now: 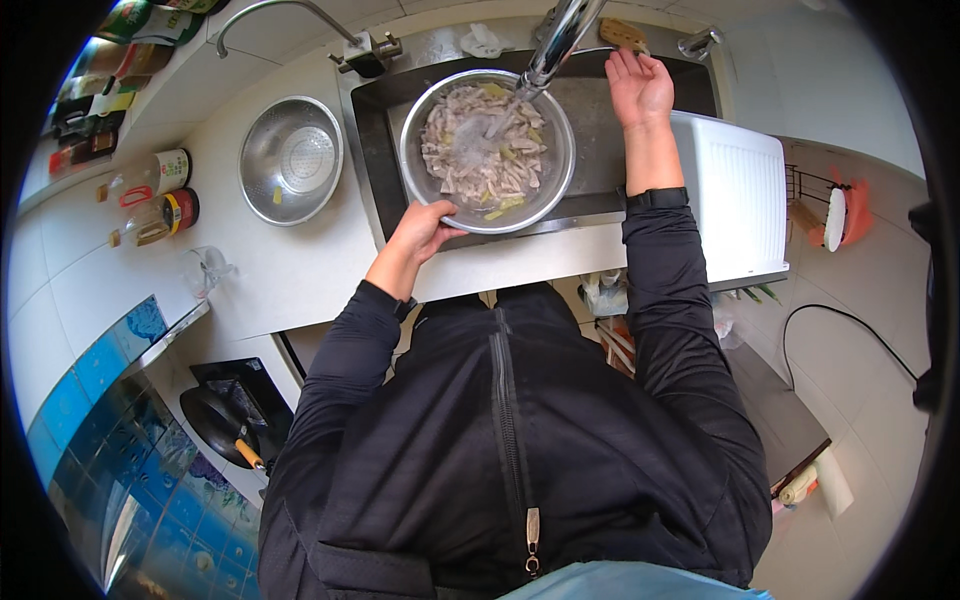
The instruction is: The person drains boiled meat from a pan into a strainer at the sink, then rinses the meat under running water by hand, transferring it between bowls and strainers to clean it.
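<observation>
My left hand (424,238) grips the near rim of a stainless steel bowl (561,180), thumb on top and fingers beneath. Pale strips of meat (461,161) lie in it under water, with a few yellow-green slices (508,203) among them. A stream runs from the chrome faucet (559,49) into the bowl and stirs the surface white. The bowl is held over the left part of the dark sink (600,161). Palm up, my right hand (640,88) is above the sink's right side with nothing in it, its fingers extended near the back edge.
A metal colander (319,196) holding one yellow-green piece stands on the counter (247,277) to the left. Bottles (157,214) line the wall. A second, thin faucet (300,6) curves over the back left. To the right is a white ribbed rack or lid (739,195); a wok (214,424) sits lower left.
</observation>
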`<state>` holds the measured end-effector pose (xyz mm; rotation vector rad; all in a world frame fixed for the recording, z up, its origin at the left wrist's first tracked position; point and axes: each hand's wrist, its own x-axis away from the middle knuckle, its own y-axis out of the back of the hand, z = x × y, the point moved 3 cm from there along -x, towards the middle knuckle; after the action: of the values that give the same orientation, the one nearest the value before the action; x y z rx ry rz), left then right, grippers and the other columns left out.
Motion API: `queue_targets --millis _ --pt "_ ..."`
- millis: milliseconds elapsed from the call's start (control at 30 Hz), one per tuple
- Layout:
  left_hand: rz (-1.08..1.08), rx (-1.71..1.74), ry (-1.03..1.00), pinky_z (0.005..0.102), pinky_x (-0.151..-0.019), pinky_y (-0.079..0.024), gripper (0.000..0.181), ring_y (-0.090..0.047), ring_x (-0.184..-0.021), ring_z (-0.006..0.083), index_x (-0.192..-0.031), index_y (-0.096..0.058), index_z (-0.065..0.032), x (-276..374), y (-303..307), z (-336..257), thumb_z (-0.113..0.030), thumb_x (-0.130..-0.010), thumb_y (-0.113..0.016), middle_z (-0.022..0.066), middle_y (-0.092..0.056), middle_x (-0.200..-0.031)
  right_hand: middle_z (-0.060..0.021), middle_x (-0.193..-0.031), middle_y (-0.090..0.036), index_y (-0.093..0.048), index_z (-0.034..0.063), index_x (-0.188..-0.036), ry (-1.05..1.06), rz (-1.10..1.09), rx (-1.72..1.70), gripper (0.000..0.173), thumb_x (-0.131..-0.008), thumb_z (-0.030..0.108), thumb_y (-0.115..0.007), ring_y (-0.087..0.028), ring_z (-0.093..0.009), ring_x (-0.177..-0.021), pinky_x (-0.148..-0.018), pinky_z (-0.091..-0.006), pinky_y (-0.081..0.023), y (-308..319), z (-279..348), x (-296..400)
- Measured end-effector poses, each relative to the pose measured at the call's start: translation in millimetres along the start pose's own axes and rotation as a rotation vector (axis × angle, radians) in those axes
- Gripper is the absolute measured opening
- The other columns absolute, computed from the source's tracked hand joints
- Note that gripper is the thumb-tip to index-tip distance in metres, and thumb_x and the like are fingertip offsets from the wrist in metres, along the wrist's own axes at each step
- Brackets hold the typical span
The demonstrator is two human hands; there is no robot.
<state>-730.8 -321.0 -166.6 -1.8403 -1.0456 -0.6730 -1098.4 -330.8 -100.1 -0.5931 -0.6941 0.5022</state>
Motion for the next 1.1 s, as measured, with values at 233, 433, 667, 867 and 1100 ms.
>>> queue_targets --millis 233,433,667,867,1100 --pt "0.021 -0.056 0.031 0.0367 -0.071 -0.061 0.039 -0.066 -0.09 0.0279 -0.121 -0.044 0.01 7 1 1 0.001 -0.084 -0.052 0.0189 -0.059 -0.11 -0.0136 -0.119 -0.057 -0.055 0.0041 -0.119 0.59 0.721 1.413 0.039 -0.08 0.009 -0.06 -0.055 -0.029 -0.114 -0.095 -0.0357 -0.046 6 -70 67" --pt "-0.011 -0.145 0.046 0.0335 -0.066 -0.061 0.034 -0.067 -0.084 0.0238 -0.116 -0.05 0.0075 22 6 -21 0.0 -0.083 -0.053 0.0153 -0.063 -0.102 -0.0187 -0.129 -0.05 -0.043 0.0092 -0.139 0.574 1.043 1.57 0.063 -0.079 0.015 -0.063 -0.046 -0.037 -0.123 -0.104 -0.0432 -0.038 3 -110 82" --pt "-0.011 -0.293 0.099 0.0303 -0.059 -0.061 0.035 -0.067 -0.078 0.0211 -0.117 -0.052 0.0049 35 8 -47 0.0 -0.082 -0.053 0.0122 -0.064 -0.098 -0.0155 -0.143 -0.042 -0.046 0.0091 -0.138 0.705 1.009 1.541 0.059 -0.081 0.018 -0.06 -0.043 -0.033 -0.128 -0.107 -0.0432 -0.035 0 -109 92" --pt "0.006 -0.39 0.14 0.0318 -0.064 -0.06 0.034 -0.067 -0.08 0.0218 -0.115 -0.052 0.006 41 15 -67 -0.001 -0.082 -0.053 0.0131 -0.063 -0.101 -0.0145 -0.139 -0.048 -0.05 0.0115 -0.134 0.574 1.218 1.557 0.056 -0.08 0.019 -0.06 -0.044 -0.032 -0.128 -0.107 -0.0446 -0.035 3 -122 101" --pt "0.002 -0.435 0.165 0.0321 -0.063 -0.059 0.035 -0.066 -0.079 0.0227 -0.117 -0.051 0.0071 43 19 -78 -0.001 -0.083 -0.052 0.0136 -0.063 -0.099 -0.0147 -0.141 -0.044 -0.047 0.0127 -0.137 0.554 1.142 1.549 0.055 -0.083 0.021 -0.058 -0.04 -0.032 -0.131 -0.109 -0.0467 -0.032 -1 -125 107"
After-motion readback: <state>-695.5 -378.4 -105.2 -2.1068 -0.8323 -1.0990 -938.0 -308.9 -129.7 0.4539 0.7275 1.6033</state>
